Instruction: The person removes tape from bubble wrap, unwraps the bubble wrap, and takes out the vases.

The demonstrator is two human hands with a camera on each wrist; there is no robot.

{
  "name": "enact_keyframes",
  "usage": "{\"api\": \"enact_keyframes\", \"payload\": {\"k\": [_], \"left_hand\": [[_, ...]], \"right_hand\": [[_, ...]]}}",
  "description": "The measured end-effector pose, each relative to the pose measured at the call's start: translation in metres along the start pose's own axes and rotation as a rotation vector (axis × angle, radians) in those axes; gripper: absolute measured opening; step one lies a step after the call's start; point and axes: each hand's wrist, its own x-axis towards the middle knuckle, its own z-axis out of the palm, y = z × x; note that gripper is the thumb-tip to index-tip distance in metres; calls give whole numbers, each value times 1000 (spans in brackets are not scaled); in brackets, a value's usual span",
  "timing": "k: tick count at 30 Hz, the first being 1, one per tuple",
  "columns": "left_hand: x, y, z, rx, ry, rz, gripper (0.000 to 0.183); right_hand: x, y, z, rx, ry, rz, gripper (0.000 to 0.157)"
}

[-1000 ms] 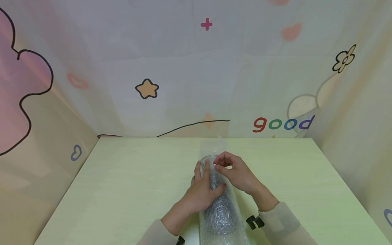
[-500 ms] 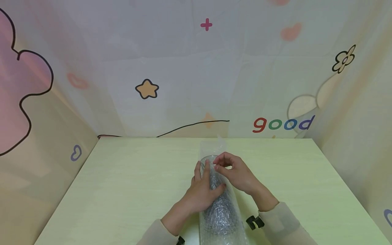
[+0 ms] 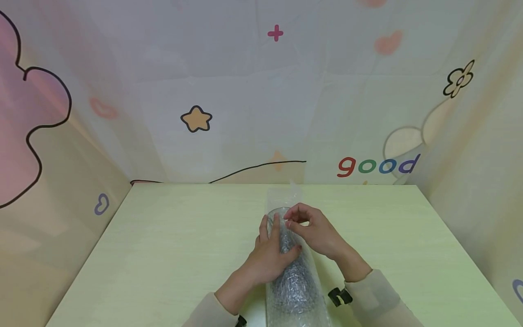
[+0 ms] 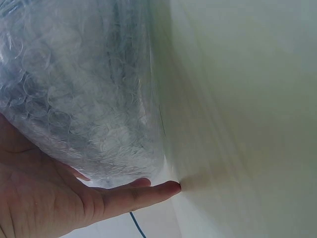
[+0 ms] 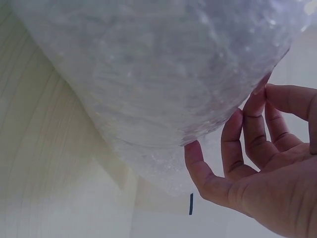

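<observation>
1. On the counter [image 3: 184,240], near the middle, find a long bubble-wrapped bundle [image 3: 295,290], lying down.
2. Seems soft and squishy outside, maybe stiff inside (too much wrap to see in). Likely not very heavy. Could slip, being smooth plastic, and could break, so best treat gently. Take hold around the fat middle, with a palm on each side.
3. Points ahead, toward the far edge. Runs longways from near to far, leaning a little left at the far end.
4. See the left hand [image 3: 267,261] resting on top, with fingers spread apart.
5. See the right hand [image 3: 320,231] at the far end, with bent fingers and with tips close together at the wrap. Cannot tell whether clamped on any.
6. Past that end, spot a thin, see-through flap [image 3: 282,196]. Probably too floppy for lifting by.
</observation>
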Motion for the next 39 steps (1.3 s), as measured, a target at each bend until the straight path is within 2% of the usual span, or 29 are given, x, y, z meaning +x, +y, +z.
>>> {"api": "enact_keyframes", "payload": {"k": [23, 39], "left_hand": [[-1, 1, 0, -15, -4, -7, 96], [-1, 1, -1, -16, -14, 0, 96]], "right_hand": [[0, -2, 2, 5, -10, -14, 12], [-1, -5, 1, 35, -9, 18, 14]]}}
